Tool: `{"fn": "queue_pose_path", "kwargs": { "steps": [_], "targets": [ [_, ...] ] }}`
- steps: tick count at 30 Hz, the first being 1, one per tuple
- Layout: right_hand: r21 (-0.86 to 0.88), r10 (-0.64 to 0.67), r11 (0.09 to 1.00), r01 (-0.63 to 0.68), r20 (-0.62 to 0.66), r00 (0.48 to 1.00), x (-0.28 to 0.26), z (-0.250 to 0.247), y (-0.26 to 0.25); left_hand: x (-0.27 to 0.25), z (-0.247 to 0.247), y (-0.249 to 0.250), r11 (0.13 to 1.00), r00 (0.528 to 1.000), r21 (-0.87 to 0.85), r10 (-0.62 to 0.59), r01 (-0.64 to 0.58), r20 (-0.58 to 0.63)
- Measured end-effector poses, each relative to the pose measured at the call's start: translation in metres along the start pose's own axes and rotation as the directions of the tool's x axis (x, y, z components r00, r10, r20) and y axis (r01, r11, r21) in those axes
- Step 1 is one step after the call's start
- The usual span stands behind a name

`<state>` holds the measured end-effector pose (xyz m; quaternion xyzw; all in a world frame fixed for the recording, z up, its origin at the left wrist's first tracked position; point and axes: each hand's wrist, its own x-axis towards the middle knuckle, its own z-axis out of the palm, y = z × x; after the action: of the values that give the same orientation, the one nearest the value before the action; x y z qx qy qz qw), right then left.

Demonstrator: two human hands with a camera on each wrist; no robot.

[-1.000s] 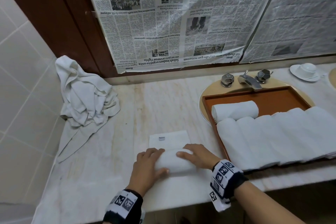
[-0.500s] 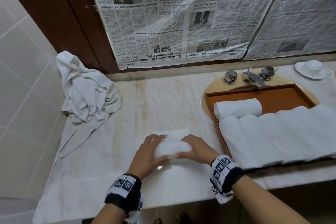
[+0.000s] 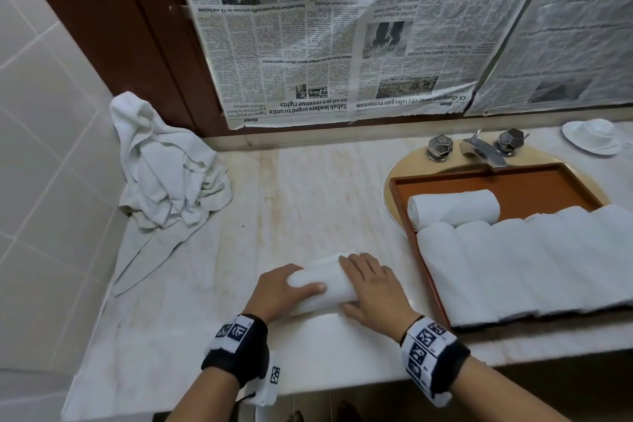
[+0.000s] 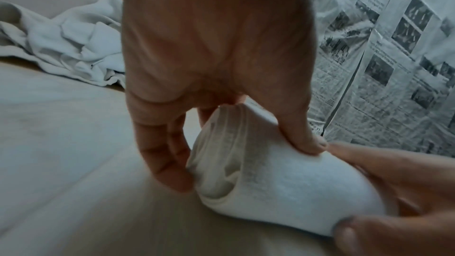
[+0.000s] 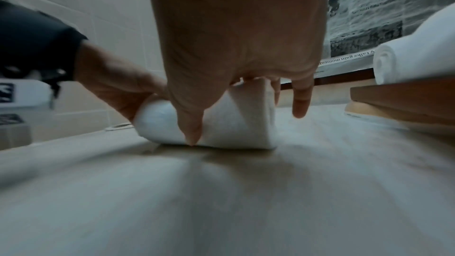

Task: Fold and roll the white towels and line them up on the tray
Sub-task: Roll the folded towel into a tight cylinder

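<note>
A white towel roll lies on the marble counter in front of me. My left hand grips its left end, thumb on top and fingers behind. My right hand wraps its right end, fingers draped over the top and thumb on the near side. The left wrist view shows the roll's layered end between my left thumb and fingers. The brown tray stands to the right, holding a row of several rolled towels and one roll lying crosswise behind them.
A heap of unfolded white towels sits in the back left corner against the tiled wall. The tray rests over a round basin with a faucet behind it. A white cup and saucer stand at the far right. Newspaper covers the wall.
Both hands rolled the towel away from me. The flat labelled part that lay beyond the roll has been taken up into it. The hands now sit farther onto the counter.
</note>
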<state>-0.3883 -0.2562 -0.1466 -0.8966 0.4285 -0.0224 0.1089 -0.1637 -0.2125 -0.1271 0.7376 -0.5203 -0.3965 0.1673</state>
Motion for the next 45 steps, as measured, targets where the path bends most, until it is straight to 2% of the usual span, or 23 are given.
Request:
{"fn": "queue_pose_path", "kwargs": {
  "steps": [3,5,9,13,17,21,25,30,34,38,45],
  "targets": [
    [0.078,-0.008,0.997,-0.005,0.166,0.986,0.019,-0.012,0.008,-0.005,0.005,0.003,0.994,1.000,0.111,-0.007,0.004,0.022],
    [0.123,0.002,0.992,-0.036,0.269,0.963,0.032,-0.021,0.009,-0.008,0.007,0.001,0.992,0.999,0.125,-0.031,0.028,0.018],
    [0.171,0.020,0.980,-0.101,0.422,0.906,0.050,-0.033,0.008,0.001,0.002,-0.009,0.979,0.992,0.204,-0.052,0.027,0.118],
    [0.193,0.030,0.971,-0.143,0.493,0.869,0.054,-0.040,0.007,0.003,-0.011,-0.001,0.991,0.981,0.130,-0.020,-0.006,0.193],
    [0.217,0.088,0.947,-0.236,0.530,0.843,0.044,-0.037,0.008,0.001,-0.015,0.000,0.989,0.961,0.143,-0.065,0.027,0.270],
    [0.231,0.125,0.931,-0.283,0.525,0.842,0.028,-0.032,0.009,-0.003,-0.018,-0.001,0.984,0.944,0.176,-0.039,-0.020,0.329],
    [0.331,0.114,0.889,-0.315,0.507,0.854,0.011,-0.038,0.006,-0.011,-0.019,0.000,0.982,0.940,0.173,0.012,-0.075,0.340],
    [0.426,0.118,0.840,-0.337,0.463,0.878,-0.001,-0.058,0.006,-0.020,-0.028,0.002,0.968,0.947,0.116,0.185,-0.221,0.262],
    [0.487,0.130,0.822,-0.294,0.343,0.930,-0.011,-0.078,0.006,-0.020,-0.037,0.001,0.935,0.910,0.043,0.331,-0.352,0.252],
    [0.500,0.128,0.830,-0.247,0.260,0.957,-0.018,-0.101,0.009,-0.019,-0.040,0.019,0.871,0.856,0.018,0.479,-0.491,0.194],
    [0.565,0.186,0.793,-0.229,0.133,0.973,-0.027,-0.129,0.055,0.000,-0.036,0.074,0.805,0.797,0.007,0.587,-0.594,0.143]
  ]
}}
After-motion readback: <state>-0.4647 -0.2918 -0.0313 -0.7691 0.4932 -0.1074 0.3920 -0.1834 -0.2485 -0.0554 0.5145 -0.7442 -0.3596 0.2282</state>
